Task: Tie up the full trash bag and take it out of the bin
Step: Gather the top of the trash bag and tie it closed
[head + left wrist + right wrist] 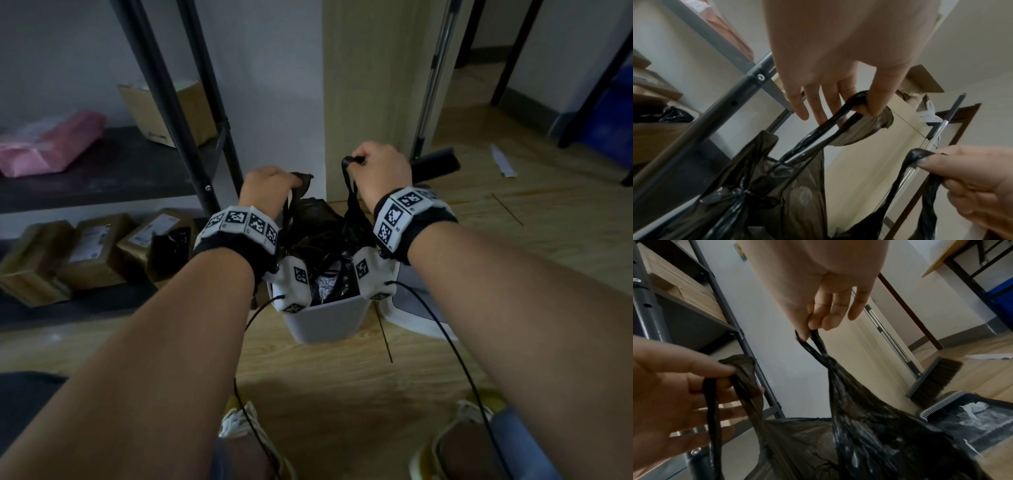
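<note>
A black trash bag [322, 240] sits in a white bin [325, 322] on the wood floor, its two handle loops pulled up and apart. My left hand [270, 186] pinches the left handle loop [840, 120] between thumb and forefinger, the other fingers extended. My right hand [380, 168] pinches the right handle loop [813, 344], held a little higher. Crumpled foil-like trash [323, 286] shows inside the bag's open mouth. In the left wrist view the right hand [970, 183] grips its loop at the lower right; the right wrist view has the left hand [684, 386] at the left.
A dark metal shelf rack [191, 113] stands close on the left with cardboard boxes [85, 250] and a pink bag [51, 140]. A broom [935, 378] and a dustpan [962, 415] stand right of the bin. A beige pillar [370, 85] rises behind.
</note>
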Demonstrator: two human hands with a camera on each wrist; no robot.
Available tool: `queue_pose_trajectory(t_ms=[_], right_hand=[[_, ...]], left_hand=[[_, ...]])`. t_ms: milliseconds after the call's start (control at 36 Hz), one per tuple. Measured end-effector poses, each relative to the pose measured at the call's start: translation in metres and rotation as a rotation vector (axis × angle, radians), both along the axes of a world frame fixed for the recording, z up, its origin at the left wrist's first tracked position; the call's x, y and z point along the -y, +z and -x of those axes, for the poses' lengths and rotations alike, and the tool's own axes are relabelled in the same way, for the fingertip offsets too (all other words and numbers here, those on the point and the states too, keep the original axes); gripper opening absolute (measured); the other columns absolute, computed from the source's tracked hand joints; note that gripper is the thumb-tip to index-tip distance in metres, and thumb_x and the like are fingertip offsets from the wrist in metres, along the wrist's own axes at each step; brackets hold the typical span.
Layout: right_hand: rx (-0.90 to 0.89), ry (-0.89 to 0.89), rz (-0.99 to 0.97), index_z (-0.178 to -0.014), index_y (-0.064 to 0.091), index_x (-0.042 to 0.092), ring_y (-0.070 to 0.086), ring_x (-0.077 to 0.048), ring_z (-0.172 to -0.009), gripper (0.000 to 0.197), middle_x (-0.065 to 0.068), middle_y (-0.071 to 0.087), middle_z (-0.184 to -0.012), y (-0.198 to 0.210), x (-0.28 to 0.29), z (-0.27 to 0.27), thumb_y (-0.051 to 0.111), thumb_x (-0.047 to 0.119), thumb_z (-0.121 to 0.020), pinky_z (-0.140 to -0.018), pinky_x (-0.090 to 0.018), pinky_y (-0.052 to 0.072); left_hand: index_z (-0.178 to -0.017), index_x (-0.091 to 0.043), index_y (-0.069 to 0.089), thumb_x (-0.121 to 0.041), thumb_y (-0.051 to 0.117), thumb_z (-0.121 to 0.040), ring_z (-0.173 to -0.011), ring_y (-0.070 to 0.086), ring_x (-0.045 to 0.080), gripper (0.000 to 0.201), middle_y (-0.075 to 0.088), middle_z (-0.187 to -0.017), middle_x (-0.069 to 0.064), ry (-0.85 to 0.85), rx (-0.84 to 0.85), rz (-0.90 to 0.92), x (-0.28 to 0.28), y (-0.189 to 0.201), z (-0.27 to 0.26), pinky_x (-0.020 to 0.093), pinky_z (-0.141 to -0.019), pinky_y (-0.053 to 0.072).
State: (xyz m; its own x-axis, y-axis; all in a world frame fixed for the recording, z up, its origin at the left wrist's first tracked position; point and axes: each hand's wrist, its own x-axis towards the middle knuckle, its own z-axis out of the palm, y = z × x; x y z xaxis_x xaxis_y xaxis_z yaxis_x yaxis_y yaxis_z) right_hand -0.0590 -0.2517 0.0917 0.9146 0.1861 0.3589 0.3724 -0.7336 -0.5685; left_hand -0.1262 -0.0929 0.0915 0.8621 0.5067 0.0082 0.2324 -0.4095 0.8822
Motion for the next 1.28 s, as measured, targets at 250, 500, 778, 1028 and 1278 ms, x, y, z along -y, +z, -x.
queue_pose_trajectory(t_ms=[250, 500, 778, 1028, 1278], right_hand=[[-0.057, 0.09, -0.047, -0.097, 0.072, 0.027, 0.066, -0.022, -0.099, 0.023, 0.005, 0.072, -0.104, 0.001, -0.003, 0.001, 0.053, 0.018, -0.088, -0.094, -0.044, 0.049], [-0.117, 0.277, 0.029, -0.093, 0.072, 0.023, 0.067, -0.02, -0.092, 0.02, 0.002, 0.072, -0.1, 0.004, -0.01, 0.0, 0.056, 0.013, -0.086, -0.086, -0.038, 0.055], [-0.144, 0.327, 0.017, -0.084, 0.058, 0.02, 0.066, -0.021, -0.08, 0.009, 0.0, 0.066, -0.081, 0.004, -0.02, -0.002, 0.064, 0.014, -0.082, -0.072, -0.033, 0.054], [-0.163, 0.243, 0.054, -0.101, 0.062, 0.023, 0.064, -0.017, -0.094, 0.032, 0.006, 0.067, -0.1, -0.007, -0.015, -0.005, 0.045, 0.002, -0.084, -0.089, -0.036, 0.052], [-0.265, 0.235, 0.19, -0.102, 0.071, 0.031, 0.061, -0.018, -0.11, 0.02, 0.008, 0.07, -0.112, -0.024, -0.01, -0.006, 0.063, 0.027, -0.084, -0.105, -0.041, 0.04]], left_hand=[[-0.106, -0.01, 0.068, -0.011, 0.061, -0.088, -0.092, 0.058, 0.015, 0.02, 0.062, -0.095, 0.004, -0.046, 0.004, 0.122, 0.002, -0.007, -0.011, 0.019, -0.066, 0.041], [-0.124, -0.03, 0.055, 0.0, 0.064, -0.078, -0.072, 0.057, 0.007, 0.056, 0.069, -0.092, 0.002, -0.168, -0.126, -0.027, 0.015, -0.018, -0.013, 0.018, -0.058, 0.04], [-0.101, -0.028, 0.061, -0.031, 0.069, -0.084, -0.047, 0.055, 0.0, 0.019, 0.061, -0.064, -0.006, -0.309, -0.147, -0.091, 0.021, -0.025, -0.015, 0.004, -0.035, 0.035], [-0.089, -0.009, 0.064, -0.024, 0.056, -0.094, -0.053, 0.055, 0.007, 0.019, 0.064, -0.067, -0.003, -0.234, -0.135, -0.046, 0.012, -0.042, -0.023, 0.011, -0.05, 0.045], [-0.093, -0.014, 0.066, -0.026, 0.055, -0.095, -0.037, 0.055, -0.005, 0.016, 0.067, -0.069, -0.004, -0.254, -0.135, -0.019, 0.01, -0.043, -0.024, 0.007, -0.039, 0.04]])
